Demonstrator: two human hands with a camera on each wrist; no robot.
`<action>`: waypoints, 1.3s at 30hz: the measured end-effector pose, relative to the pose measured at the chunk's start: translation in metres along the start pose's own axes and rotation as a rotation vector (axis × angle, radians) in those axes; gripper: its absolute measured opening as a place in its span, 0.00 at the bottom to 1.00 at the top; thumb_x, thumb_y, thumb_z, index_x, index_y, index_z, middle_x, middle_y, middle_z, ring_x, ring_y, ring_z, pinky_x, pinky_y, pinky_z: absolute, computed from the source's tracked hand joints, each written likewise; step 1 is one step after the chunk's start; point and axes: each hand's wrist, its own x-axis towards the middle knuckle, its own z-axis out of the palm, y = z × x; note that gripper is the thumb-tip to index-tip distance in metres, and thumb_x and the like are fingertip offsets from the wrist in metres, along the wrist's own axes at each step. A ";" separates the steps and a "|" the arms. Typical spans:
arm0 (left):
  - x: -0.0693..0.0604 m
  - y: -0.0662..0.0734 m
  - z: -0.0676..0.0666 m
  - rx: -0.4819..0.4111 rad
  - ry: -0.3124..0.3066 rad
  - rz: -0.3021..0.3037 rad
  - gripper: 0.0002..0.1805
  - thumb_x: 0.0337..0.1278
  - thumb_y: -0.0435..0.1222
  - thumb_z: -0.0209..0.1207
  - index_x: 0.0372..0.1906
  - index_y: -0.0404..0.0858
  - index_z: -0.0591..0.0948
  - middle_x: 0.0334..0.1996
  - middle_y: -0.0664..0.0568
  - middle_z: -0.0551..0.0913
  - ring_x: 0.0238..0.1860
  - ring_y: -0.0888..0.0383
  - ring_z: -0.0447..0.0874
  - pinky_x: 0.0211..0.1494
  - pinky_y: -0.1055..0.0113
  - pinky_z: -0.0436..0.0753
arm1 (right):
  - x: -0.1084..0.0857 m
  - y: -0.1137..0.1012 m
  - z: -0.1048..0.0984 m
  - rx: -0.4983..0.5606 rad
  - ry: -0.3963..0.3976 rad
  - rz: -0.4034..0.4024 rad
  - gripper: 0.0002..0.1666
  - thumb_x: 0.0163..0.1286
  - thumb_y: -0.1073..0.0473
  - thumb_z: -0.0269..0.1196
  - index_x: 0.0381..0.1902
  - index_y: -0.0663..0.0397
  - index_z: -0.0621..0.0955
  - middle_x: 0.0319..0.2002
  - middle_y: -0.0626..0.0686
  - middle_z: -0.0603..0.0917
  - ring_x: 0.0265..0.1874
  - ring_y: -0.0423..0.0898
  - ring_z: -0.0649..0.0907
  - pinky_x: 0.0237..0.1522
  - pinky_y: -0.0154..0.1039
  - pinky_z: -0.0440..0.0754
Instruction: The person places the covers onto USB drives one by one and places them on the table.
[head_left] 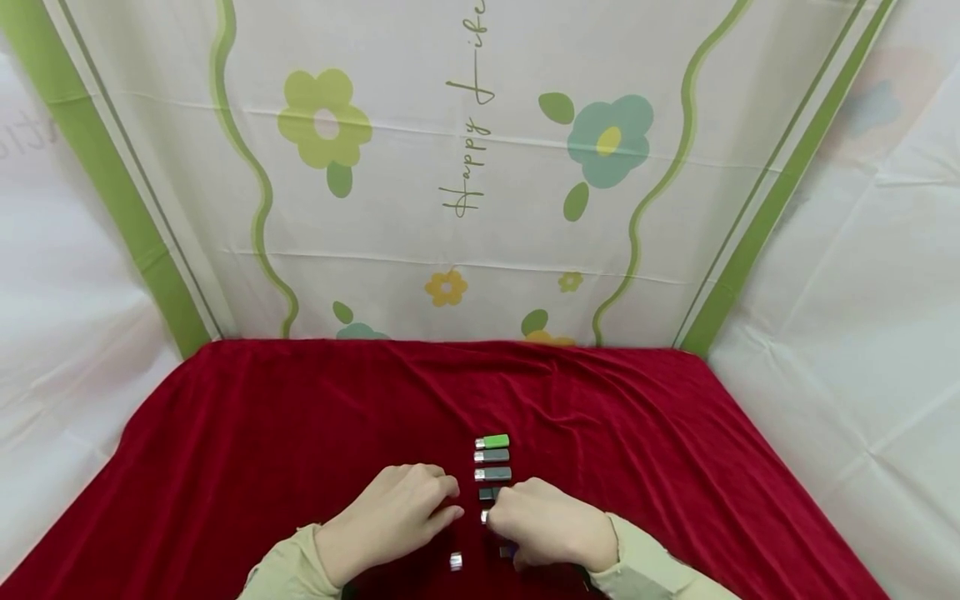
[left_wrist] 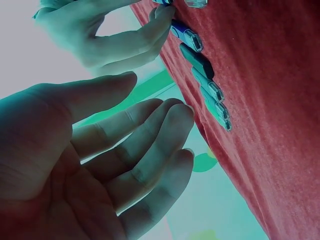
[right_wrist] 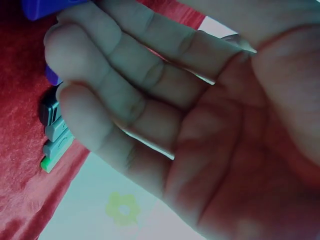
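Note:
My right hand (head_left: 551,523) is low over the near end of a row of USB sticks. Its fingertips pinch a purple-blue USB stick (right_wrist: 50,7), whose plug end points left in the head view. Another blue USB stick (left_wrist: 186,35) lies just beyond, mostly covered by that hand in the head view. Left of the row, my left hand (head_left: 393,517) hovers with nothing in it, its thumb apart from its loosely bent fingers. Nearer me than those fingers lies a small clear-silvery piece (head_left: 456,561), like a cap.
Farther along the row lie a black USB stick (head_left: 487,494), two grey USB sticks (head_left: 497,474) and a green USB stick (head_left: 497,441). Wrinkled red cloth (head_left: 300,417) covers the table. White printed curtains (head_left: 405,167) enclose its back and sides.

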 end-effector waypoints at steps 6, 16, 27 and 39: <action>-0.001 0.001 0.001 0.006 0.002 0.008 0.06 0.55 0.40 0.69 0.28 0.43 0.84 0.22 0.61 0.77 0.20 0.68 0.72 0.21 0.73 0.72 | 0.000 -0.001 -0.001 -0.014 0.011 -0.053 0.25 0.33 0.55 0.81 0.12 0.36 0.71 0.12 0.34 0.65 0.13 0.30 0.63 0.16 0.26 0.64; -0.003 0.004 0.007 -0.016 -0.116 0.005 0.11 0.51 0.44 0.71 0.24 0.46 0.81 0.19 0.64 0.70 0.18 0.70 0.64 0.19 0.74 0.68 | -0.008 0.008 -0.019 0.077 0.041 -0.068 0.16 0.38 0.58 0.77 0.14 0.36 0.78 0.18 0.31 0.71 0.17 0.25 0.66 0.20 0.22 0.65; -0.010 0.013 0.025 0.022 -0.202 0.020 0.19 0.44 0.51 0.73 0.19 0.51 0.74 0.18 0.66 0.65 0.19 0.70 0.62 0.19 0.73 0.65 | -0.018 0.021 -0.045 0.102 0.132 -0.023 0.10 0.48 0.61 0.74 0.24 0.43 0.82 0.24 0.35 0.72 0.22 0.29 0.67 0.26 0.24 0.68; -0.009 0.019 0.026 0.042 -0.156 0.067 0.17 0.37 0.37 0.75 0.16 0.52 0.74 0.18 0.66 0.65 0.18 0.70 0.63 0.18 0.75 0.64 | -0.022 0.025 -0.052 0.060 0.194 -0.007 0.09 0.49 0.63 0.71 0.24 0.45 0.81 0.25 0.38 0.71 0.23 0.32 0.67 0.26 0.26 0.69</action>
